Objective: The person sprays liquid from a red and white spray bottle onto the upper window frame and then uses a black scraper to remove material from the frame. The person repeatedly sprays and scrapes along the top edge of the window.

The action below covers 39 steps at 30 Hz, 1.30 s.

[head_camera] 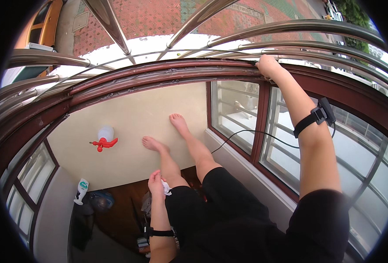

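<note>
My right hand [268,67] reaches out to the dark red window frame [167,74], its fingers at the outer edge of the frame; a small dark thing shows at the fingertips, too little to name. Lower down, my left hand [156,184] is closed around a crumpled white tissue or cloth [166,188] beside my thigh. On the cream ledge under my bare feet stands a white spray bottle [106,132] with a red trigger head, left of my feet. Black straps circle both my arms.
Steel guard bars [299,28] run outside the window above red paving. A black cable [246,131] crosses from my right arm towards my leg. Glass panes flank the cream ledge [128,111]. Beyond its inner edge, a white bottle [81,190] and plastic bags [102,200] lie lower left.
</note>
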### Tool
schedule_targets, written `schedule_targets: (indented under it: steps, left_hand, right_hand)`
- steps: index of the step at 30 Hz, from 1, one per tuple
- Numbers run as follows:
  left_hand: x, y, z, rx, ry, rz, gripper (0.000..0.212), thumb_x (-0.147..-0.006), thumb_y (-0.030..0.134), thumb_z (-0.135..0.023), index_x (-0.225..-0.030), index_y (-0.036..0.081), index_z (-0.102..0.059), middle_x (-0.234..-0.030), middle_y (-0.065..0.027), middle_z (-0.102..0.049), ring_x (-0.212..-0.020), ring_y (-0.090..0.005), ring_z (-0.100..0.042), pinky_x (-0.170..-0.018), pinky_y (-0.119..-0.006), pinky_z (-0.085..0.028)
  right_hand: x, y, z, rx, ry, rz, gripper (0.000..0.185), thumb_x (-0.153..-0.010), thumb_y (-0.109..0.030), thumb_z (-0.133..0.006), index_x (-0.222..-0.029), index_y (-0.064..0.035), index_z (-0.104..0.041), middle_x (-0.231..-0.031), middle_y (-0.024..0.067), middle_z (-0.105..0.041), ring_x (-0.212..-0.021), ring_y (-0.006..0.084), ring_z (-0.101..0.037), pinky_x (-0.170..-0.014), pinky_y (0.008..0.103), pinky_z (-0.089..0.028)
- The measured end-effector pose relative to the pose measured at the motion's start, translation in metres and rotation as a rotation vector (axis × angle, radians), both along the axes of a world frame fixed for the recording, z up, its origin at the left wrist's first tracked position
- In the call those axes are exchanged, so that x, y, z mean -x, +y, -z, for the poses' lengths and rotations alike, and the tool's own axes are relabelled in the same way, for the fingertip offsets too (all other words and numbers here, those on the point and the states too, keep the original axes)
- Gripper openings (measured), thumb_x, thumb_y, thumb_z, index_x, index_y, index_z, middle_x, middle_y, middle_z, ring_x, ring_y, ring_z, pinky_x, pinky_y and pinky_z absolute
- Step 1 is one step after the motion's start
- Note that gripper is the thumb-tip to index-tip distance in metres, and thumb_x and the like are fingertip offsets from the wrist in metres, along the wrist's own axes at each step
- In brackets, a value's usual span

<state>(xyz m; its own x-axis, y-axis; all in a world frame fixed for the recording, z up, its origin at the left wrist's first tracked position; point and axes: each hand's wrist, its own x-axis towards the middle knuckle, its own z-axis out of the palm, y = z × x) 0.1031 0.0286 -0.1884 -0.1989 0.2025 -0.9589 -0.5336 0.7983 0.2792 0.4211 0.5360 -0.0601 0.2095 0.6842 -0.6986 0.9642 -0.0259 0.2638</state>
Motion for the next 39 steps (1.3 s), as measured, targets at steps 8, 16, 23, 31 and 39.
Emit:
schedule_targets:
  steps: [8,16,23,31,39]
  left_hand:
    - [0.008,0.004,-0.005,0.023,0.014,-0.002,0.019,-0.093,0.016,-0.049,-0.106,0.006,-0.059,-0.062,-0.0025,-0.056,-0.049,-0.0081,-0.046,-0.046,-0.023,-0.036]
    - [0.012,0.002,-0.009,0.007,0.006,-0.003,0.018,-0.094,0.014,-0.048,-0.106,0.005,-0.058,-0.063,-0.0019,-0.056,-0.052,-0.0065,-0.045,-0.048,-0.022,-0.035]
    - [0.012,-0.016,-0.002,0.039,0.019,0.015,0.018,-0.093,0.017,-0.051,-0.104,0.006,-0.060,-0.061,-0.0019,-0.054,-0.050,-0.0081,-0.046,-0.048,-0.023,-0.036]
    - [0.013,-0.004,-0.007,0.043,0.031,0.016,0.017,-0.093,0.017,-0.050,-0.103,0.006,-0.060,-0.062,-0.0020,-0.055,-0.050,-0.0083,-0.046,-0.047,-0.023,-0.036]
    - [0.014,-0.012,0.000,0.013,0.068,-0.030,0.016,-0.093,0.016,-0.050,-0.102,0.006,-0.060,-0.062,-0.0018,-0.055,-0.051,-0.0077,-0.046,-0.047,-0.023,-0.036]
  right_hand:
    - [0.071,-0.033,-0.013,-0.057,0.161,-0.029,0.032,-0.090,-0.024,-0.054,-0.083,0.0049,-0.066,-0.075,0.0225,-0.065,-0.078,0.0345,-0.065,-0.074,0.0415,-0.052]
    - [0.068,-0.034,-0.012,-0.059,0.192,0.076,0.033,-0.090,-0.021,-0.052,-0.070,0.0002,-0.067,-0.065,0.0166,-0.065,-0.068,0.0289,-0.066,-0.066,0.0384,-0.053]
    - [0.066,-0.028,-0.009,-0.045,0.112,-0.047,0.039,-0.092,-0.023,-0.051,-0.068,0.0030,-0.066,-0.060,0.0150,-0.064,-0.064,0.0271,-0.066,-0.068,0.0377,-0.053]
    - [0.095,-0.045,-0.019,-0.071,0.542,0.226,0.032,-0.092,-0.025,-0.052,-0.105,0.0020,-0.063,-0.065,0.0130,-0.061,-0.050,0.0211,-0.057,-0.057,0.0362,-0.048]
    - [0.065,-0.052,-0.015,-0.180,0.283,0.051,0.028,-0.091,-0.022,-0.051,-0.090,0.0027,-0.062,-0.066,0.0187,-0.061,-0.057,0.0291,-0.061,-0.061,0.0406,-0.050]
